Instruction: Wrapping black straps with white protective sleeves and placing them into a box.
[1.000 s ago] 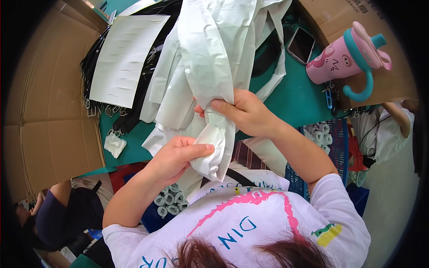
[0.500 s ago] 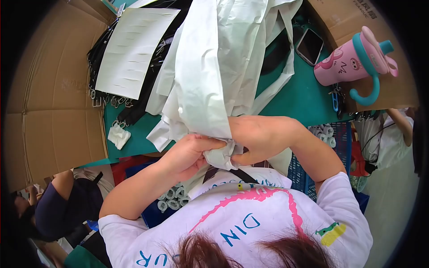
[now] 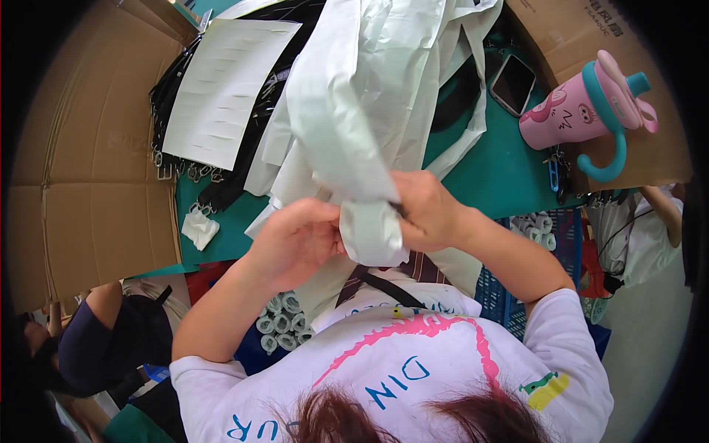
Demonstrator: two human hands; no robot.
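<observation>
A long white paper strip (image 3: 341, 140) runs down from a heap of similar strips (image 3: 399, 81) on the green table. Its near end is folded into a short, flat-faced roll (image 3: 373, 236) in front of my body. My left hand (image 3: 299, 242) is closed on the roll's left side, thumb on top and fingers curled beneath. From the right, my right hand (image 3: 428, 210) grips the roll's other side, its fingers partly hidden behind the paper. A small dark bit shows between the paper and my right hand. What lies inside the roll, if anything, is hidden.
A slitted white sheet (image 3: 229, 92) lies over black straps (image 3: 229, 188) with metal clasps. A crumpled white piece (image 3: 199, 230) sits nearby. A phone (image 3: 512, 85) and pink cup (image 3: 561, 114) stand right. Cardboard (image 3: 96, 170) walls the left. Below are white rolls (image 3: 284, 323) and a blue basket (image 3: 569, 229).
Both hands have risen slightly and moved apart. The crumpled paper end between them now shows as a broader, flat-faced roll, and the strip above it is blurred by motion.
</observation>
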